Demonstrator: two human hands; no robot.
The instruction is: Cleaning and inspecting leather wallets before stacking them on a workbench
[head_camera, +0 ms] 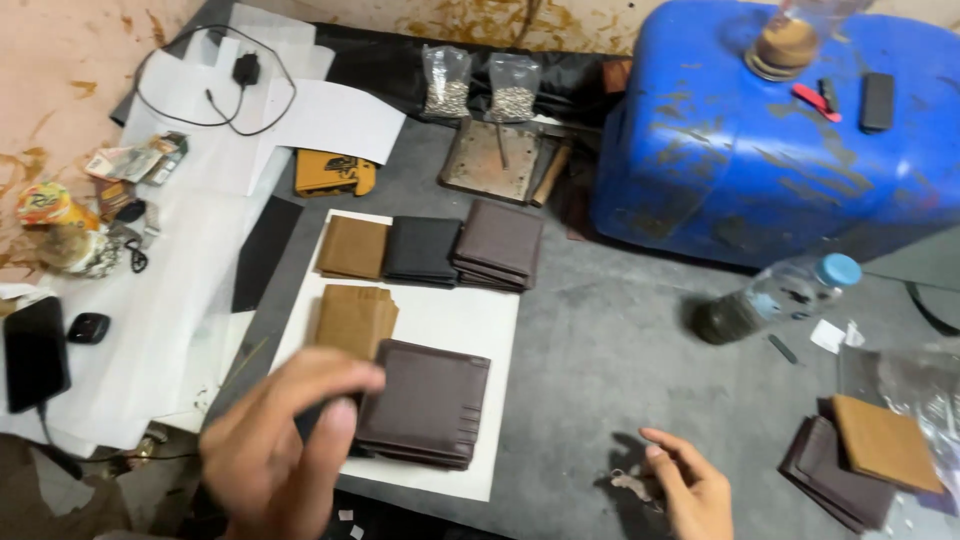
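Observation:
My left hand (pixel 285 440) is blurred at the lower left, its fingers curled and touching the left edge of a stack of dark brown wallets (pixel 428 402) on a white sheet (pixel 450 320). I cannot tell whether it grips the stack. My right hand (pixel 693 487) rests low on the grey floor with fingers apart, beside a small pale scrap (pixel 632 486). More wallets lie on the sheet: a tan stack (pixel 353 318), a tan one (pixel 353 247), a black one (pixel 423 250) and a brown stack (pixel 499 243).
A big blue drum (pixel 780 130) lies at the upper right, a plastic bottle (pixel 780 297) beside it. Brown and tan wallets (pixel 862 460) sit at the lower right. White papers (pixel 180 250), a phone (pixel 35 352), a charger cable (pixel 240 80) and two bags of metal bits (pixel 480 85) lie about.

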